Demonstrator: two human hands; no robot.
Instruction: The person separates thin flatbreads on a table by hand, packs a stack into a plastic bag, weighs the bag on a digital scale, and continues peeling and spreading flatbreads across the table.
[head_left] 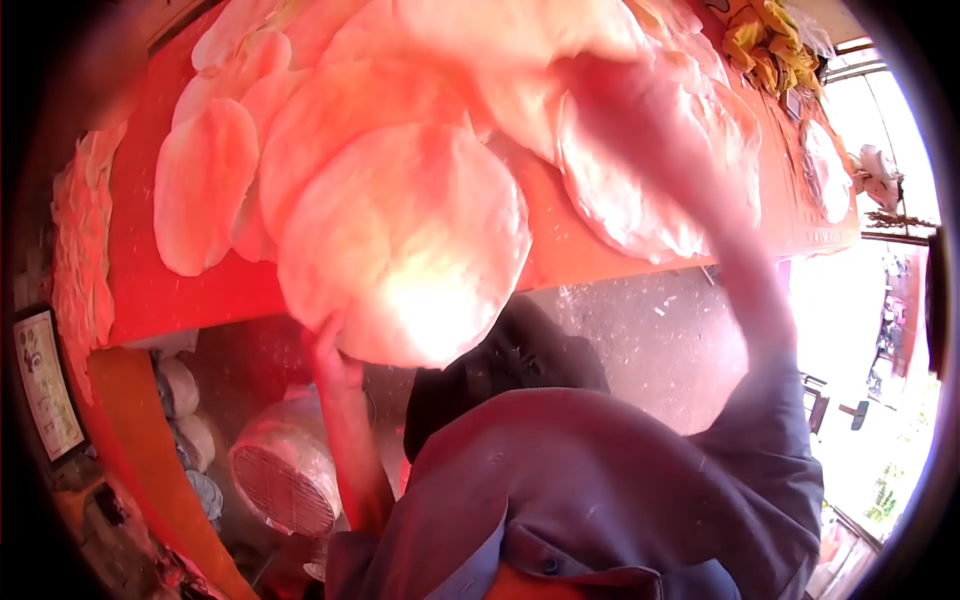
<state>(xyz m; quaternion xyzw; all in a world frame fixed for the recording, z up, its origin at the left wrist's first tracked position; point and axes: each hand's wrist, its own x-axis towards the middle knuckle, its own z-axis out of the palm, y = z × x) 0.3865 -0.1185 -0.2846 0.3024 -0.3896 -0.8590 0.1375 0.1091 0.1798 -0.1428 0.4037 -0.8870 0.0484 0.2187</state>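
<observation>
My left hand is at the table's near edge, its fingers against the lower left rim of a large round flat sheet that looks like dough; part of the fingers is hidden under it. This sheet overhangs the edge and overlaps others behind it. My right hand reaches far forward over the pile, blurred by motion, its fingers too smeared to make out. Below its forearm lies a stack of round sheets. A smaller oval sheet rests at the left.
The red-orange table spans the view. Yellow cloth or plastic lies at the back right, near a white round item. Below the table at the left stands a plastic-wrapped bundle. More layered sheets hang at the far left.
</observation>
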